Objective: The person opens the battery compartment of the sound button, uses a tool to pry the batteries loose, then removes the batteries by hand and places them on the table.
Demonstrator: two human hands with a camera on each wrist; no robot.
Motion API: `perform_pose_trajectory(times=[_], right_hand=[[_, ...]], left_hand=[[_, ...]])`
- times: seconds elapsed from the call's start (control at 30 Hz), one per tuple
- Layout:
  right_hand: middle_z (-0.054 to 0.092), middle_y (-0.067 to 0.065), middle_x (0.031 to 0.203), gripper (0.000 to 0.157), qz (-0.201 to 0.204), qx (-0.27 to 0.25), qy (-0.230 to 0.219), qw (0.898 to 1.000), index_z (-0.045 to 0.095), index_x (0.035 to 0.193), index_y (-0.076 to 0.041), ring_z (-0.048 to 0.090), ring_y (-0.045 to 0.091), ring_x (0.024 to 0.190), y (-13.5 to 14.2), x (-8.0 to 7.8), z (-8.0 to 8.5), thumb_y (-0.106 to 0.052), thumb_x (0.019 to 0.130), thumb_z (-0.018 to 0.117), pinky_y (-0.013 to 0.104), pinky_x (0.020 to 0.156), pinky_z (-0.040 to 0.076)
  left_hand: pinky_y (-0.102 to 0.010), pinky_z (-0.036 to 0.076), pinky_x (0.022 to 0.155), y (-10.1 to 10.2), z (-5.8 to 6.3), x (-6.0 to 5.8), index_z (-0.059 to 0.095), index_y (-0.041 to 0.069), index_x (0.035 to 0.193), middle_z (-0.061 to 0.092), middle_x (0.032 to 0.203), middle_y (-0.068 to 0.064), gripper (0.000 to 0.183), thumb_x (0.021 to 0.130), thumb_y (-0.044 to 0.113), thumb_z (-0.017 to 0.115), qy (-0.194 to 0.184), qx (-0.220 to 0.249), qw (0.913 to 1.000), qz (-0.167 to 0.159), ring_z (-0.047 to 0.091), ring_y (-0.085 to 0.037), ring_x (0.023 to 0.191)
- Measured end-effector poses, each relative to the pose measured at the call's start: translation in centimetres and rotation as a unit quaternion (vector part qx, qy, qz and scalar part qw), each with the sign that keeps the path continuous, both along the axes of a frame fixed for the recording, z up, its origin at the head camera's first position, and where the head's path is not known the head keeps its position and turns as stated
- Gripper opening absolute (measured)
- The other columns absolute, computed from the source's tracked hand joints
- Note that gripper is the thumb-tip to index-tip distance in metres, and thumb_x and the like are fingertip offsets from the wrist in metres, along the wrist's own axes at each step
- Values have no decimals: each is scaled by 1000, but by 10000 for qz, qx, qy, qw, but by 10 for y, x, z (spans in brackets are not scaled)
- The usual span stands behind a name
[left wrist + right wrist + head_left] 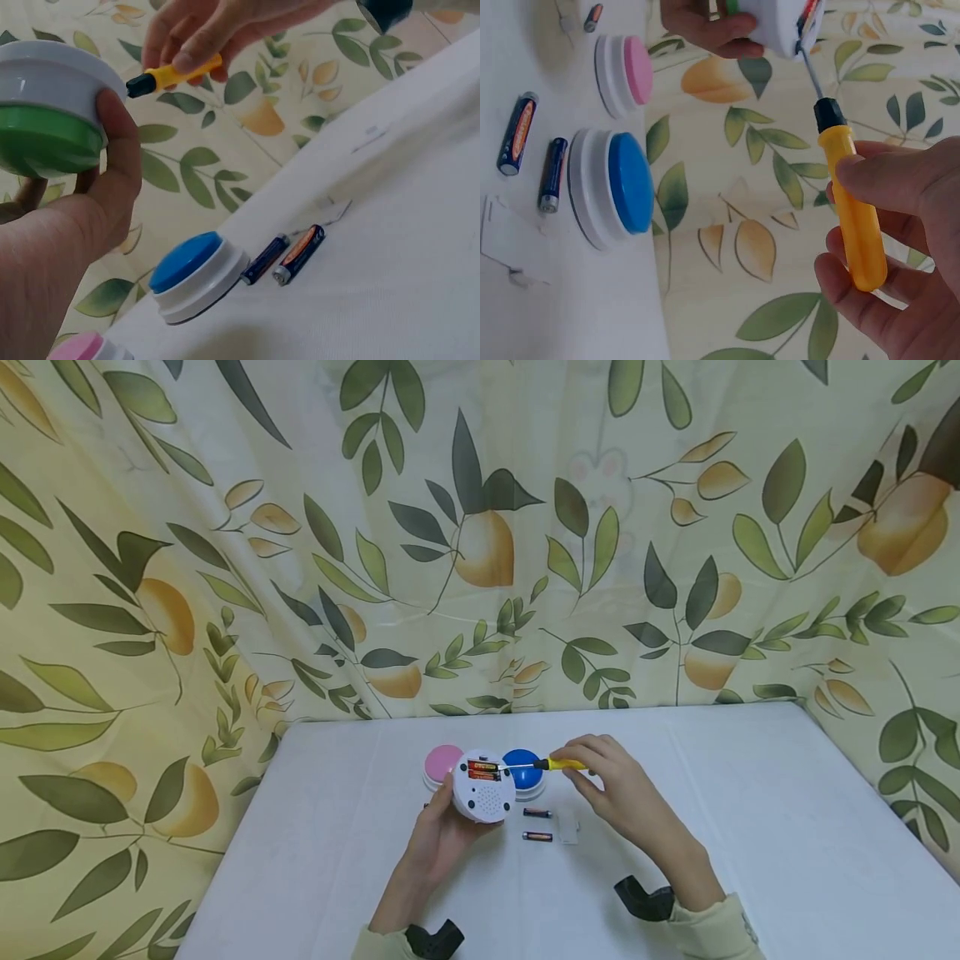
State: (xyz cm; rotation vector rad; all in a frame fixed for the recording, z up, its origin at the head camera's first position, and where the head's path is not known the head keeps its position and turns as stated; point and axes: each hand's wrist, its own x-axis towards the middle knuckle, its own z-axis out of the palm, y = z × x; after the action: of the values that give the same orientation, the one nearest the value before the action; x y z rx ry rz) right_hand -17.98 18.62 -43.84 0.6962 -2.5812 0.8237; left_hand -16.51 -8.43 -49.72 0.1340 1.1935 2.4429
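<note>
My left hand [444, 833] grips a round white push-button device [486, 803], tilted with its underside up. Its green dome [51, 139] faces down in the left wrist view. Two red batteries [483, 770] lie in the open compartment of the underside. My right hand [622, 789] pinches a screwdriver [853, 206] by its yellow handle. The screwdriver's metal shaft [811, 73] reaches to the end of the battery compartment; the exact contact of the tip is too small to tell.
On the white table [315, 860] behind the device stand a pink button [442, 762] and a blue button [522, 768]. Two loose batteries [537, 837] lie near a pale compartment cover [568, 828]. Another battery [593, 18] lies beyond the pink button. A leaf-patterned curtain [480, 635] hangs behind.
</note>
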Motion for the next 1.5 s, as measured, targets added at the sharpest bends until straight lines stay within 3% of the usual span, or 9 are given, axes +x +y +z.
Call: perform_pose_trajectory(times=[0.17, 0.4, 0.53, 0.8, 0.93, 1.2, 1.37, 1.5], right_hand=[[72, -3, 118, 33, -54, -179, -299, 9994, 74, 118, -21, 63, 19, 113, -2, -1, -4, -4, 91, 79, 38, 87, 63], [73, -4, 120, 31, 42, -496, -541, 9973, 73, 120, -23, 64, 19, 114, -4, -4, -10, -6, 94, 76, 43, 91, 62], [73, -5, 120, 30, 63, -679, -647, 9956, 73, 120, -23, 65, 19, 115, -5, -6, -14, -7, 95, 76, 39, 94, 61], [72, -7, 122, 29, 244, -987, -803, 9916, 73, 121, -25, 66, 17, 115, -10, -5, -18, -10, 96, 75, 25, 96, 57], [72, -6, 122, 32, 141, -905, -659, 9936, 73, 121, -26, 64, 17, 115, -8, -4, -16, -7, 95, 75, 27, 94, 58], [72, -5, 120, 32, -100, -528, -155, 9984, 75, 117, -24, 58, 14, 110, -2, -1, -6, -4, 93, 77, 30, 83, 59], [72, -3, 117, 32, -182, -368, 191, 9990, 75, 115, -20, 58, 16, 110, -2, 1, -4, -1, 90, 78, 30, 81, 58], [72, -2, 115, 33, -203, -279, 407, 9986, 75, 115, -19, 59, 18, 111, -3, 2, -2, 1, 89, 79, 37, 85, 60]], left_hand=[[-40, 48, 105, -2, -1, 0, 9, 27, 167, 20, 170, -17, 69, 110, 57, 33, -42, 299, 9995, 11, 47, -26, 135], [-37, 52, 100, -4, 2, 2, 8, 28, 167, 33, 163, -10, 69, 109, 58, 31, -67, 720, 9973, -101, 54, -23, 128], [-36, 53, 98, -4, 3, 4, 10, 31, 166, 35, 161, -8, 67, 109, 59, 32, -191, 960, 9952, -76, 54, -24, 128], [-38, 51, 101, 4, 0, 5, 7, 30, 167, 25, 169, -13, 66, 110, 58, 25, -266, 677, 9969, -305, 51, -24, 133], [-37, 51, 102, 6, 0, 6, 9, 31, 167, 25, 170, -14, 69, 108, 60, 31, -290, 579, 9975, -292, 51, -24, 133], [-36, 51, 101, 2, 3, 4, 10, 29, 167, 33, 162, -10, 68, 109, 59, 29, -166, 704, 9973, -158, 53, -23, 129], [-38, 50, 103, 0, 2, 3, 9, 29, 167, 26, 167, -13, 64, 110, 56, 25, -207, 710, 9972, -141, 51, -24, 131], [-38, 49, 104, 1, 0, 2, 8, 30, 167, 20, 171, -16, 65, 110, 56, 26, -227, 598, 9979, -87, 49, -25, 134]])
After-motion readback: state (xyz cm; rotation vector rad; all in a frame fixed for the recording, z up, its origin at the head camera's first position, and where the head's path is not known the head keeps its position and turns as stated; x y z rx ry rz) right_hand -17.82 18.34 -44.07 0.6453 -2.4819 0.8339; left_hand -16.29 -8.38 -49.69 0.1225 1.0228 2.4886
